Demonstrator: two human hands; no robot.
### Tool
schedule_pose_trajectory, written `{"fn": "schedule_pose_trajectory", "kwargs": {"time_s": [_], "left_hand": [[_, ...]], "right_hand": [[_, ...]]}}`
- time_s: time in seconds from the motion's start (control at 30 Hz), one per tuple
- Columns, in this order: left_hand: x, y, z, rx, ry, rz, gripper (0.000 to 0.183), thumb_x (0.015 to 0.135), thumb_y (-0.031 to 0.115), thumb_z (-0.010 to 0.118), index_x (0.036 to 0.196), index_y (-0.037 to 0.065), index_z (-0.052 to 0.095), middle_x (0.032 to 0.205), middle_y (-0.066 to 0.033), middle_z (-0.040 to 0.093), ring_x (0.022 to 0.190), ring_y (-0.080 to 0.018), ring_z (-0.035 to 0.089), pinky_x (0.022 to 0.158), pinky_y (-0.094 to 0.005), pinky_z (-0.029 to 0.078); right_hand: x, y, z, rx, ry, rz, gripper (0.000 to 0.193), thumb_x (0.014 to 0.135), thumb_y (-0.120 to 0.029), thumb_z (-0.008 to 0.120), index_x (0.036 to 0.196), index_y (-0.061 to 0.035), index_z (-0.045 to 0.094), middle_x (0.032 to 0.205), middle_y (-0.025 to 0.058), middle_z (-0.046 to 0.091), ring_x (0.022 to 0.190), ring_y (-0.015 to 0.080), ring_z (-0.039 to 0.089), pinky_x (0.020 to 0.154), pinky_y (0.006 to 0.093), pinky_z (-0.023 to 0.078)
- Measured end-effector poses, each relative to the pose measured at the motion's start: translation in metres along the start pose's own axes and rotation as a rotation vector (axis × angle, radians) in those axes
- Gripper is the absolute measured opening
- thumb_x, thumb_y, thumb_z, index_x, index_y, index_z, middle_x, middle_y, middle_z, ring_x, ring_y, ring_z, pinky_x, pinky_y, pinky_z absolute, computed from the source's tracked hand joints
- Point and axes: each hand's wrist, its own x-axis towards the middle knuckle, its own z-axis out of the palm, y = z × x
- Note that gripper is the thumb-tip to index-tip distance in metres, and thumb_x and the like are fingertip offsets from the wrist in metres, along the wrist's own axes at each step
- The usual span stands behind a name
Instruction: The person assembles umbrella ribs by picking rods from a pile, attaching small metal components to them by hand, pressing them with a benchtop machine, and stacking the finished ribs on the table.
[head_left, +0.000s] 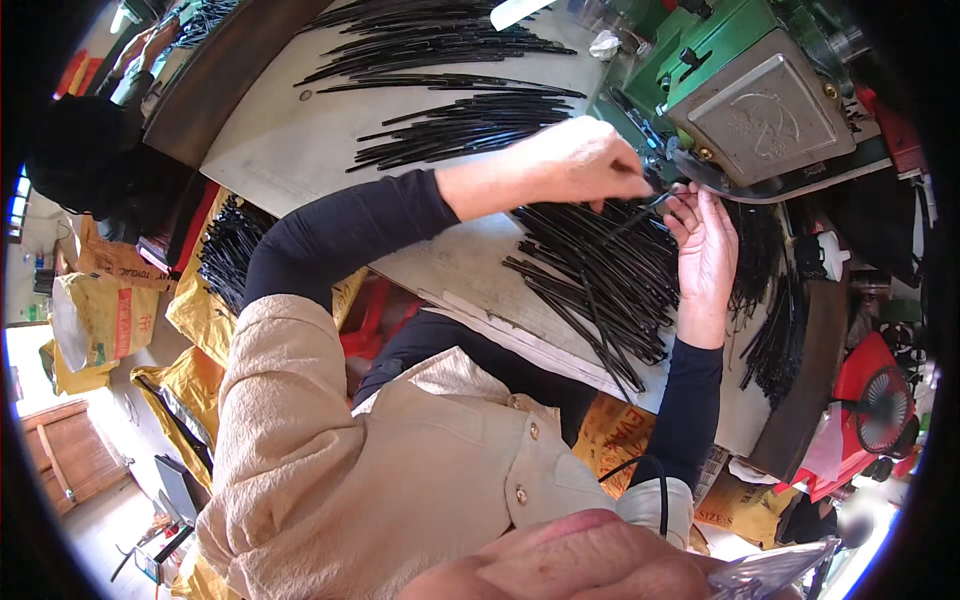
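Slender black plastic-looking rods (600, 290) lie in a loose heap on the pale flat tabletop (440, 262), near side of the green metal machine (715, 60), and one single rod (636, 218) slants over that heap from our fingertips toward the near left. Our right hand (705, 240) appears to pinch its far end between thumb and fingers; our left hand (600, 160) is curled just beside it, but blur keeps us from telling whether it grips anything.

With so slight a hold, we judge that the rod could twist or slip and get lost among its lookalikes below. Its free length could also snag on the heap, and a knock could push the nearest rods toward the table's near edge. Our fingers are close beneath the machine, so a careless lift might bump a knuckle.

Our left forearm reaches across from the left with the elbow bent, wrist dropping toward the pinch. Our right forearm rises from the near side, palm facing left, fingertips pointing far.
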Motion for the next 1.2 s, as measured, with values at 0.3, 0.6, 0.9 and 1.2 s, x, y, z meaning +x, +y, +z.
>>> {"fn": "schedule_pose_trajectory", "kwargs": {"time_s": [0.3,0.6,0.9,1.2], "left_hand": [[0.005,-0.068,-0.065,0.755,0.252,-0.148,0.019,0.081,0.025,0.057,0.086,0.009,0.066,0.082,-0.0089,0.065,0.079,-0.0282,0.062,0.071,-0.0367,0.050],[0.027,-0.090,-0.053,0.762,0.181,-0.149,0.018,0.076,0.021,0.060,0.086,0.006,0.063,0.082,-0.0114,0.064,0.081,-0.0301,0.062,0.071,-0.0387,0.050],[0.032,-0.093,-0.050,1.009,0.191,0.051,0.016,0.078,0.021,0.061,0.081,0.005,0.061,0.080,-0.0118,0.063,0.081,-0.0304,0.062,0.068,-0.0418,0.049],[0.037,-0.094,-0.052,0.955,0.075,-0.079,0.018,0.079,0.020,0.059,0.090,0.007,0.062,0.081,-0.0128,0.064,0.081,-0.0313,0.062,0.069,-0.0411,0.050]], "right_hand": [[0.008,0.003,-0.019,0.158,0.060,-0.103,0.019,0.091,-0.016,0.052,0.097,0.0014,0.057,0.085,0.0111,0.063,0.072,0.0176,0.064,0.064,0.0276,0.054],[0.003,0.001,-0.011,0.132,0.113,-0.044,0.020,0.090,-0.017,0.055,0.098,0.0013,0.058,0.082,0.0103,0.063,0.065,0.0156,0.063,0.057,0.0246,0.053],[0.001,0.002,-0.008,0.075,0.030,-0.040,0.022,0.090,-0.018,0.056,0.102,-0.0003,0.058,0.083,0.0075,0.063,0.066,0.0117,0.062,0.057,0.0211,0.052],[0.001,0.002,-0.006,0.035,0.013,-0.018,0.025,0.091,-0.018,0.054,0.107,0.0009,0.058,0.083,0.0077,0.063,0.065,0.0113,0.062,0.056,0.0202,0.052]]}}
